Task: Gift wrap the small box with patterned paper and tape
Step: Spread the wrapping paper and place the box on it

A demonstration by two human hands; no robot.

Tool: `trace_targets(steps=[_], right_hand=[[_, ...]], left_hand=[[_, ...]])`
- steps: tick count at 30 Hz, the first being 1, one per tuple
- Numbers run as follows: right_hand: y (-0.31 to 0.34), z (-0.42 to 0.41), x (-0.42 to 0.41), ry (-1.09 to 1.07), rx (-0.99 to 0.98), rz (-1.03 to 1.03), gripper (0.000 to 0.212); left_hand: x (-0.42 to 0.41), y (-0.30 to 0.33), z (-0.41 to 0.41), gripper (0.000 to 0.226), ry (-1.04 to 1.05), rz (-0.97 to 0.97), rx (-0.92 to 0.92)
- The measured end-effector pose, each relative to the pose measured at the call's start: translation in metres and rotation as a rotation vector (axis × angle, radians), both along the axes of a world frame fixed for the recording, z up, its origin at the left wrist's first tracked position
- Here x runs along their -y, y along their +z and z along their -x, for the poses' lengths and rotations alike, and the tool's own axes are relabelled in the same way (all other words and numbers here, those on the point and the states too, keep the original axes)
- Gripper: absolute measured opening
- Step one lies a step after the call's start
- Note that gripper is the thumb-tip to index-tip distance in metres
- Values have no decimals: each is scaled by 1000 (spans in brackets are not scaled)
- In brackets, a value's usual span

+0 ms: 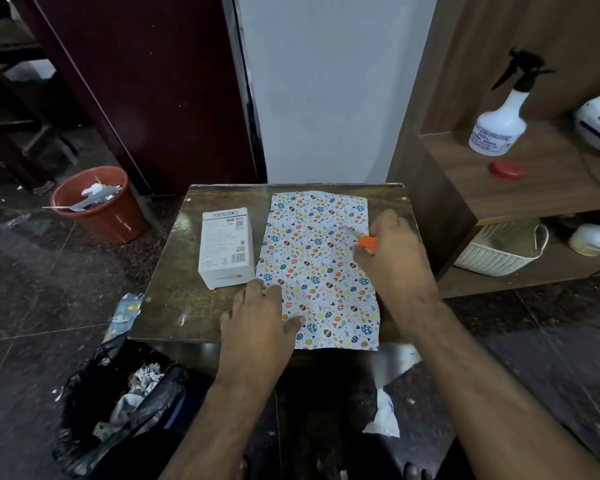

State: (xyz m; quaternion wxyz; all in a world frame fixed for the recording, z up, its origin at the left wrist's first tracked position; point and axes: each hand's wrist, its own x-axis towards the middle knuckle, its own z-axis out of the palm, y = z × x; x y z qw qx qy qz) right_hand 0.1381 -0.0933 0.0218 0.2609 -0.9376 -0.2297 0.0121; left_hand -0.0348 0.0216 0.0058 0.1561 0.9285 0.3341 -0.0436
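A sheet of patterned paper [321,268] with coloured eggs and hearts lies flat on the small dark wooden table [174,299]. A white small box [225,245] lies on the table just left of the sheet. My left hand [258,320] rests flat on the sheet's near left edge, fingers apart. At the sheet's right edge, my right hand [394,251] is closed around an orange-handled tool [367,242], which looks like scissors; the blurred blades point left over the paper. No tape is in view.
A black bin bag [118,407] with scraps stands at the table's near left. A red bucket [99,204] stands on the floor at the far left. On the right, wooden shelves [548,181] hold a spray bottle [501,123], a red lid and a white basket [499,249].
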Motion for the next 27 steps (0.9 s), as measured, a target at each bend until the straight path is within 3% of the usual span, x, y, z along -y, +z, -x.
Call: trace_targets(steps=[15,20,23,27], right_hand=[[-16,-17,4,-51,96,209,42],[-5,7,-4,114,147,186,33],[-10,46,-18,277,157,347,36],[-28,78,-28,325,145,442,48]], left_hand=[[5,-5,-2,58,57,-21,66],[2,-5,-1,56,80,32,161],[-3,-3,0,50,97,-11,170],[-11,8,3,36,149,-99,404]])
